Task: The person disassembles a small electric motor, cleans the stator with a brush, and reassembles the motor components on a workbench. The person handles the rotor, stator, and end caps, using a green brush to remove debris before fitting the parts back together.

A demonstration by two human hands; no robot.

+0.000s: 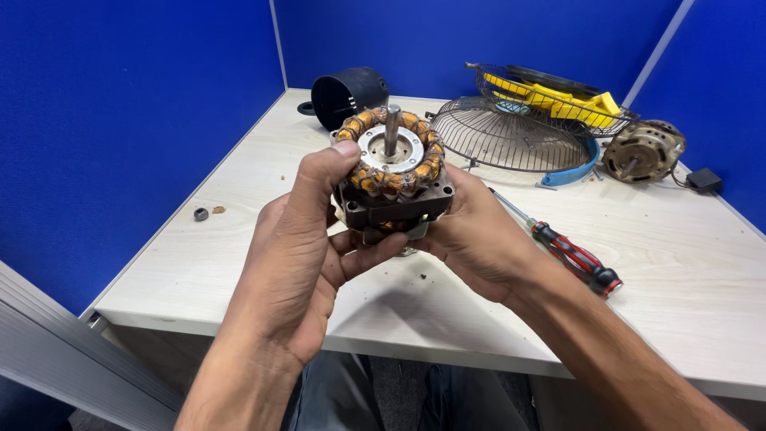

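- Your left hand (299, 247) is nearest the camera: it is closed around the left side of the fan motor (391, 179), thumb pressed on the upper rim of the windings, fingers curled under the base.
- Your right hand (471, 231) grips the motor's right side from below and behind.
- Fan motor: held above the front half of the tabletop (239, 263), shaft (392, 128) pointing up, copper coils ringing a silver centre plate, dark square housing beneath.
- Screwdriver (570, 254), red and black handle: lies on the tabletop just right of your right wrist.
- Wire fan guards (511, 132): at the back, one holding yellow blades (550, 100).
- Second motor (642, 150): far right, near a small black box (704, 180).
- Black plastic cover (347, 96): back left, on its side.
- Small dark ring (200, 214): near the left edge.
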